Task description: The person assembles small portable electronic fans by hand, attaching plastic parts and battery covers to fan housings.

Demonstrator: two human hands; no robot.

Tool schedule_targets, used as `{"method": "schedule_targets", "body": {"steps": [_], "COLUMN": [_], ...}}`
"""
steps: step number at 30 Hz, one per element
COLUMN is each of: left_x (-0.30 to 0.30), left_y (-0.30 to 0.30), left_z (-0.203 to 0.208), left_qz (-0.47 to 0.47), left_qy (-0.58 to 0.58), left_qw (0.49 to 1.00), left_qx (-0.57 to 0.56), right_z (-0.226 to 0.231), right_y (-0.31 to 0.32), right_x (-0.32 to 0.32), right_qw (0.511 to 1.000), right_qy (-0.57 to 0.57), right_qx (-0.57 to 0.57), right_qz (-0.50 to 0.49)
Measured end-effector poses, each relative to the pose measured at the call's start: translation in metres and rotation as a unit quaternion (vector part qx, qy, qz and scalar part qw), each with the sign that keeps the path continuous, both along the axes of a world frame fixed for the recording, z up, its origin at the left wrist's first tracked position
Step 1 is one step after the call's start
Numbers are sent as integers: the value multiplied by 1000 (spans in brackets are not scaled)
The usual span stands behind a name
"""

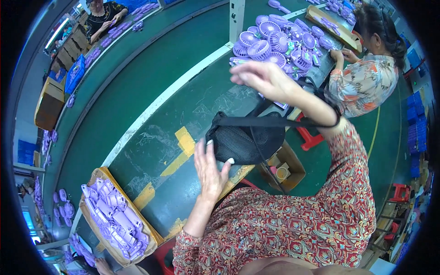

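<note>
Fingers of left hand spread, resting against black mesh bag at table edge. Right hand raised at one o'clock, fingers loosely apart, bag strap looped over wrist. Purple fans beyond, at twelve.

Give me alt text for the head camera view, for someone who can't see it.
A person's left hand rests on a black mesh bag at the edge of a green workbench, while the right hand is raised with the bag's strap looped over the wrist. Purple fan parts are piled beyond.
</note>
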State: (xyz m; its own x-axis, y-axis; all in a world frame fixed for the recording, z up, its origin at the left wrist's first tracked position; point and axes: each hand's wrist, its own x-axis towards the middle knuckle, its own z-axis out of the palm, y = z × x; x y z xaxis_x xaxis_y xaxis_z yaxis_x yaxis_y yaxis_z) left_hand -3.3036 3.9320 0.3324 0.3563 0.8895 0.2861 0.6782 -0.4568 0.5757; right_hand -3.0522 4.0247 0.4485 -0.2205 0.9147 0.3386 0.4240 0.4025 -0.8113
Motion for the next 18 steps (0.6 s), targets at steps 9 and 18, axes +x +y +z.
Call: {"method": "schedule_targets", "body": {"steps": [9,18], "left_x": [33,76], "left_y": [10,81], "left_z": [-46,-48], "left_qz": [111,137], "left_qy": [-176,-242], "left_qw": [951,920], "left_qx": [-230,-277], "right_z": [-56,-147], "right_y": [-63,-75], "right_x": [70,86], "right_qw": [938,943], "right_qy": [-205,-153], "right_qx": [173,95], "right_qz": [-219,-280]}}
